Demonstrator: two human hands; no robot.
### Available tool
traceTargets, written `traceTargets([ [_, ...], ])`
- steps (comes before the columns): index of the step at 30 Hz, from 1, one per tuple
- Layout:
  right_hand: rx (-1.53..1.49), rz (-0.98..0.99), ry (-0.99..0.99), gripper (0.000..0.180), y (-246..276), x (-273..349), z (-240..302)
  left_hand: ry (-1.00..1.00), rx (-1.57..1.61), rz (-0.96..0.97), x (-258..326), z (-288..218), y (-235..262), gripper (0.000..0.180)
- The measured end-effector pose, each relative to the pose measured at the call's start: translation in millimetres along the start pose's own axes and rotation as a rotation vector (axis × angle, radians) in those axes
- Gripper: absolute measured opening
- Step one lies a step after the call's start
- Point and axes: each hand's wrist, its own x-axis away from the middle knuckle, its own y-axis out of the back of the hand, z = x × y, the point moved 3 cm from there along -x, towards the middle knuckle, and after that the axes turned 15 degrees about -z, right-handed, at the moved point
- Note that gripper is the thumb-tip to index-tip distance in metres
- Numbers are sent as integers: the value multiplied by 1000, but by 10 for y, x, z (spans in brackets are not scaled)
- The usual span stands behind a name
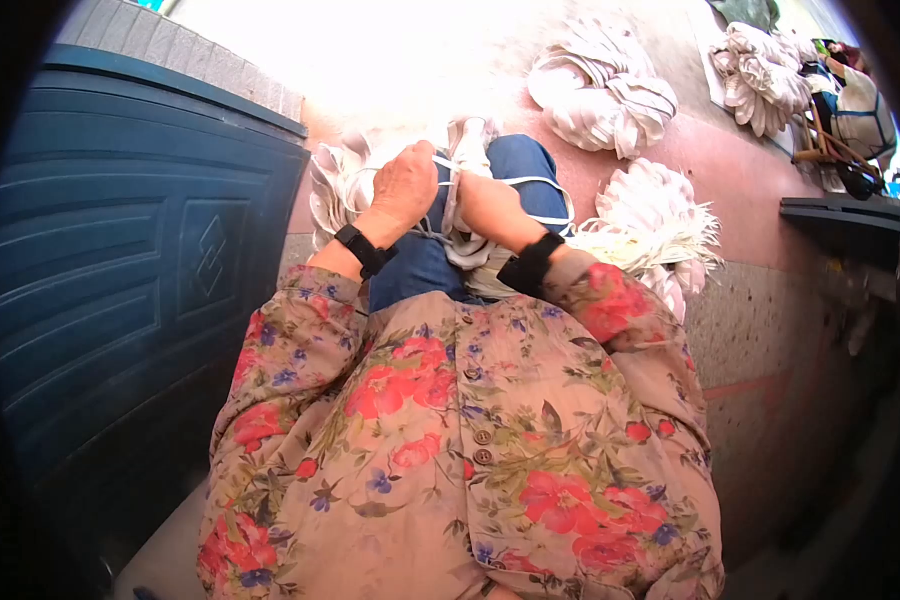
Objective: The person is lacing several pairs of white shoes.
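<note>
My left hand point(405, 185) is closed around a bundle of white fabric loops point(335, 185) held over my lap. My right hand point(485, 205) grips the same white material, a twisted strip point(465, 150) that runs up between both hands. Thin white cords point(550, 190) loop across my blue trouser leg point(520, 165). Each wrist carries a black band. My floral-print sleeves and shirt fill the lower middle of the head view.
A dark blue panelled door point(130, 260) stands close on the left. Piles of white fabric pieces lie on the pinkish floor ahead point(605, 95), to the right point(655, 215) and at far right point(760, 70). A dark shelf edge point(845, 215) sits at right.
</note>
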Motion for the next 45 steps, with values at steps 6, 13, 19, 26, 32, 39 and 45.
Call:
traceTargets([
  [6, -1949, 194, -244, 27, 1558, 274, -706, 233, 126, -202, -5, 257, 109, 15],
  [13, -2293, -201, 320, 5, 2962, 868, -642, 233, 227, 194, 84, 43, -288, 21],
  [19, -2274, -313, 465, 2, 2937, 928, -755, 205, 343, 284, -56, -85, -98, 22],
  [26, -2029, -319, 487, 9, 2909, 937, -710, 23, 413, 702, -116, -206, -278, 22],
  [32, -1958, -458, 205, 9, 2784, 862, -928, -150, 192, 743, -237, -296, 7, 25],
  [39, -1095, -238, -617, 29, 1531, 563, -904, 428, 1416, 332, -780, 530, 1310, 23],
  [45, -1002, 52, -601, 24, 640, 495, -560, 584, 1571, -242, -844, 1469, 1960, 13],
])
